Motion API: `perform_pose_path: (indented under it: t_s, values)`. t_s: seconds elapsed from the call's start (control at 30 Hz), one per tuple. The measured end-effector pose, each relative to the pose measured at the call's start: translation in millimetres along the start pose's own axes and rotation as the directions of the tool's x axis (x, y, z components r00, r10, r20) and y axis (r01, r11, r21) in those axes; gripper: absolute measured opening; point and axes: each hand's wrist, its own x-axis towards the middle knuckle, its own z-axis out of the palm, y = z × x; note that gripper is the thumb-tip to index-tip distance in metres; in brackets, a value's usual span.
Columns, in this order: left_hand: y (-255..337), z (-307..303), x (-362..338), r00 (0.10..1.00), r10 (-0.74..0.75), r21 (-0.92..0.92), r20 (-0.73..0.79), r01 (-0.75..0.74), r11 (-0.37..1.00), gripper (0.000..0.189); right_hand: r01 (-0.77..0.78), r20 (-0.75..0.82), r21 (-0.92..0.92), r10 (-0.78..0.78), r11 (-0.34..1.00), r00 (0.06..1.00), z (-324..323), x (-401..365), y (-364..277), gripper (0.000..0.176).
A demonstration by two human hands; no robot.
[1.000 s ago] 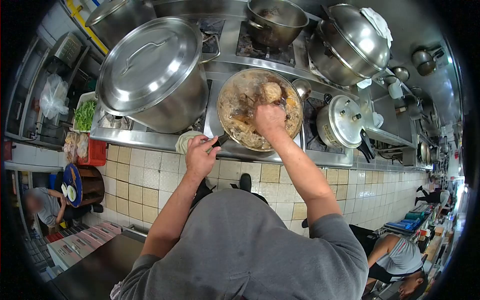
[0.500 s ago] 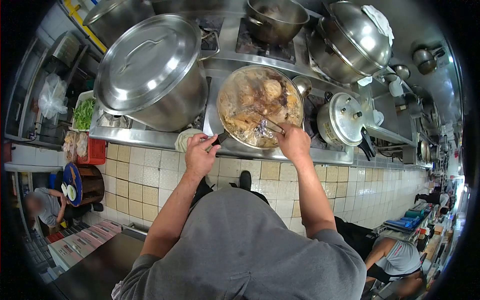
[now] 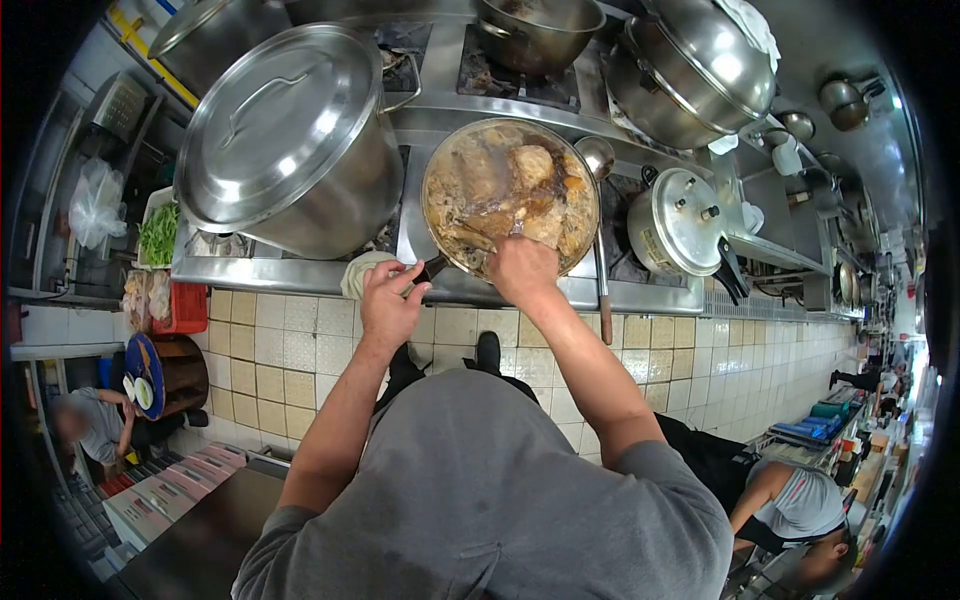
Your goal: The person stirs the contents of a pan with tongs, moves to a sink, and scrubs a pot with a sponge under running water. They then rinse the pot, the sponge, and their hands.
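Observation:
A wide pan (image 3: 428,215) of bubbling brown liquid sits on the stove, with large pale-brown pieces of food (image 3: 528,168) in it. My left hand (image 3: 390,298) closes its thumb and fingers on the pan's dark handle (image 3: 432,268), beside a folded pale cloth (image 3: 358,276). Over the pan's near side, my right hand (image 3: 525,268) is closed around metal tongs (image 3: 472,236), whose tips reach into the food and are partly hidden. A ladle (image 3: 594,156) with a wooden-ended handle lies along the pan's right side.
Left of the pan stands a tall lidded stockpot (image 3: 290,150). A pressure cooker (image 3: 676,222) is to the right, its black handle over the edge. Behind are an open pot (image 3: 540,35) and a domed steamer (image 3: 690,75). Other people (image 3: 800,500) are at the lower right and left.
My right hand has moved left across the pan's near side with the tongs, uncovering the ladle's handle. My left hand stays at the pan handle. The whole view has shifted slightly.

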Motion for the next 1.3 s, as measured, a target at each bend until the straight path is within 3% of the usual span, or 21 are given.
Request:
perform_pose_path:
  t_s: [0.07,0.27,0.43,0.67,0.77,0.97,1.07,1.2,1.27,1.3]
  values:
    - [0.8,-0.6,0.1,1.0,-0.006,-0.006,-0.002,0.006,1.0,0.041,0.018,0.081,-0.042,-0.014,0.999,0.997,2.5,6.6,0.1,0.018]
    - [0.2,-1.3,0.5,1.0,0.008,-0.015,-0.013,-0.008,1.0,0.041,0.026,-0.043,0.013,-0.026,1.0,0.999,-4.1,5.3,6.9,0.016]
    - [1.9,-2.9,1.3,1.0,0.004,-0.006,0.006,-0.004,1.0,0.041,-0.062,-0.191,0.068,0.074,0.996,0.979,-24.4,-7.0,23.7,0.016]
    - [0.8,-0.3,1.0,1.0,-0.004,-0.018,0.013,0.004,1.0,0.041,-0.265,-0.174,0.041,0.268,0.963,0.948,-38.4,-16.2,80.3,0.021]
    - [1.7,0.4,1.0,1.0,-0.019,-0.039,0.012,0.019,0.999,0.04,-0.295,-0.167,0.173,0.323,0.94,0.932,-39.8,-25.3,90.2,0.024]
    - [2.2,-0.9,2.0,1.0,-0.021,-0.015,0.023,0.021,1.0,0.038,-0.35,-0.173,0.19,0.382,0.917,0.908,-34.4,-40.3,88.1,0.03]
    - [0.8,0.2,1.6,1.0,-0.018,-0.016,0.02,0.019,1.0,0.038,-0.295,-0.23,0.19,0.334,0.936,0.914,-27.9,-50.5,87.3,0.029]
    - [1.8,-0.1,1.1,1.0,0.009,-0.016,-0.007,-0.009,1.0,0.04,-0.221,-0.182,0.15,0.246,0.964,0.952,-30.6,-62.8,75.6,0.028]
    - [3.4,-1.2,1.6,1.0,0.0,-0.015,-0.001,0.0,1.0,0.04,-0.069,-0.203,0.095,0.087,0.993,0.975,-22.6,-69.0,76.0,0.03]
    - [3.6,-1.5,1.6,1.0,0.0,-0.015,-0.001,0.0,1.0,0.04,-0.068,-0.203,0.095,0.086,0.993,0.975,-23.8,-71.7,72.1,0.03]
